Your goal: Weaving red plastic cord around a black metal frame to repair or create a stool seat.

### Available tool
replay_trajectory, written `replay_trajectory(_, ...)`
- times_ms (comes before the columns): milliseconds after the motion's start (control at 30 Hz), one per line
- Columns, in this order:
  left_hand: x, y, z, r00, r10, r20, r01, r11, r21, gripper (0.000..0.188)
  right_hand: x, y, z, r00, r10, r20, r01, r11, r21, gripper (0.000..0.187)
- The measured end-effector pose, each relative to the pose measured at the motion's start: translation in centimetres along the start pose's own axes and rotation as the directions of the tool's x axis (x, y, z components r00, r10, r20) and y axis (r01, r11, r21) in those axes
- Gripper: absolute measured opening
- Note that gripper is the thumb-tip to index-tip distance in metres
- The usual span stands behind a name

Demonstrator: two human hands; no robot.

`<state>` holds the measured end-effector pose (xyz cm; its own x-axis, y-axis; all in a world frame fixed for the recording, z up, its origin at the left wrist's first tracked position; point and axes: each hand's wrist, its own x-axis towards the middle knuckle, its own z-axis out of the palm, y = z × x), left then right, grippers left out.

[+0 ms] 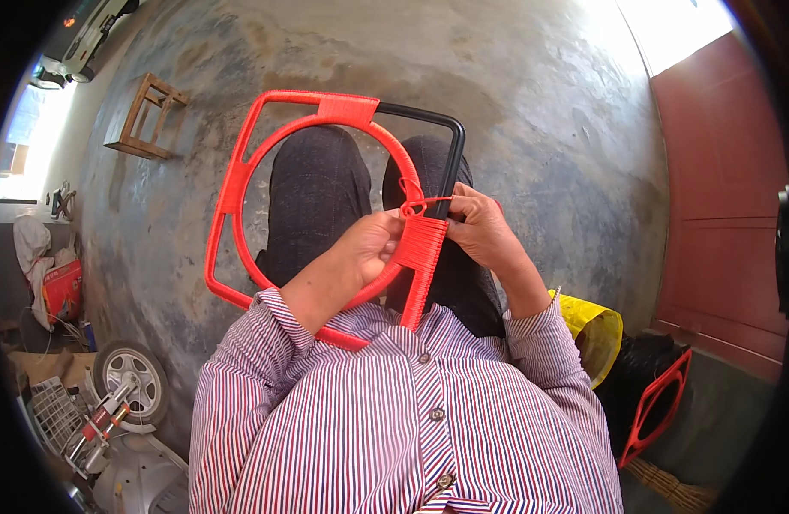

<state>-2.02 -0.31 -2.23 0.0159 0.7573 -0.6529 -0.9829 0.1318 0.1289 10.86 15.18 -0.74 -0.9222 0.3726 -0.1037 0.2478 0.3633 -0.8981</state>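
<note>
Across my lap rests a frame (225,197), a rounded square with a ring inside, mostly wrapped in red cord. Its upper right corner is a bare black tube (457,141). My left hand (373,244) is closed round the ring, next to the wrapped band (422,242) that joins ring and outer tube on the right. At the top of that band a loose loop of red cord (414,206) stands up. One strand crosses the black tube to my right hand (480,224), whose fingers pinch it beside the tube. The fingertips of my right hand are partly hidden.
A small wooden stool (146,117) lies tipped on the concrete floor at the far left. At my right are a yellow bag (602,330) and another red frame (656,411) against black material. A scooter (124,411) stands at the lower left; a red door (720,197) is at right.
</note>
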Motion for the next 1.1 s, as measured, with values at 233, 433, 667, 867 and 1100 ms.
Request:
replay_trajectory(233,-1.7,-0.4,3.9,0.986,0.149,-0.074,-0.132,0.972,0.193,0.008,-0.2,1.5,0.8,0.998,0.002,-0.059,0.006,0.993,0.12,0.024)
replay_trajectory(433,-0.4,-0.2,1.7,0.996,0.085,-0.039,-0.08,0.99,0.116,0.011,-1.5,1.9,1.0,0.978,0.005,-0.208,0.053,0.96,0.276,0.009)
replay_trajectory(667,-0.2,-0.8,1.6,0.965,0.259,-0.034,-0.254,0.961,0.107,0.021,-4.0,2.4,-3.4,0.983,0.043,-0.18,0.145,0.421,0.895,0.013)
replay_trajectory(867,-0.9,-0.6,1.1,0.941,0.31,0.136,-0.325,0.939,0.114,0.017,-3.9,1.6,-2.3,0.994,-0.078,-0.07,0.08,0.13,0.988,0.015)
replay_trajectory(1100,-1.3,-1.6,2.1,0.907,0.419,0.043,-0.415,0.871,0.265,0.007,-2.1,-0.3,-1.9,0.965,0.222,-0.14,0.055,0.349,0.935,0.012)
